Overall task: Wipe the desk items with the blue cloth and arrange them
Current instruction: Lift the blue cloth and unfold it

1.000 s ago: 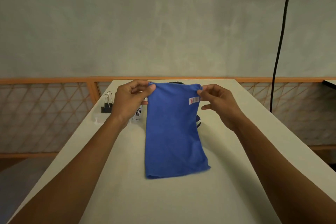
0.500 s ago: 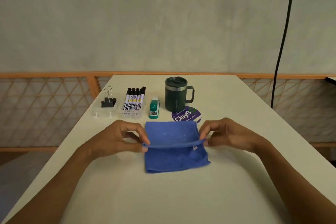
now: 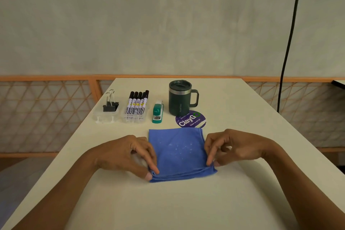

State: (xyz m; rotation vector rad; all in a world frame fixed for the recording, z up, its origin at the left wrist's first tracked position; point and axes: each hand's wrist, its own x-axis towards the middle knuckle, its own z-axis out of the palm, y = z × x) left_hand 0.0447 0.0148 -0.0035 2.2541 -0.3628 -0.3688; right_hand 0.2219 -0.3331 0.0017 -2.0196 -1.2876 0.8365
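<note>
1. Centrally, the blue cloth [image 3: 177, 152] lies folded flat on the white desk [image 3: 168, 201]. Its stacked layers show along the near edge, and pale specks dot its top face.
2. The left hand [image 3: 123, 155] pinches the cloth's near left corner between thumb and forefinger, with the other fingers curled beside them.
3. The right hand [image 3: 237, 147] pinches the near right corner the same way, thumb and forefinger closed on the layered edge.
4. Both forearms reach in from the bottom corners of the view, and both hands sit low at the desk surface.
5. At the cloth's far right corner lies a round purple disc [image 3: 190, 119] printed "ClayGo". Whether the cloth touches it or merely lies just beside it cannot be told.
6. A dark green mug [image 3: 180, 98] with a lid stands upright just behind the disc, its handle pointing right.
7. Left of the mug, a green stapler [image 3: 157, 113] lies lengthwise, pointing away from the person.
8. Further left, black-capped markers [image 3: 137, 103] lie side by side in a clear tray [image 3: 134, 118]. Black binder clips [image 3: 110, 105] sit in a second clear tray [image 3: 105, 117] near the desk's left edge.
9. Behind the desk, an orange lattice railing [image 3: 46, 114] runs before a plain grey wall [image 3: 149, 24], and a black cable [image 3: 288, 43] hangs down at the right.
</note>
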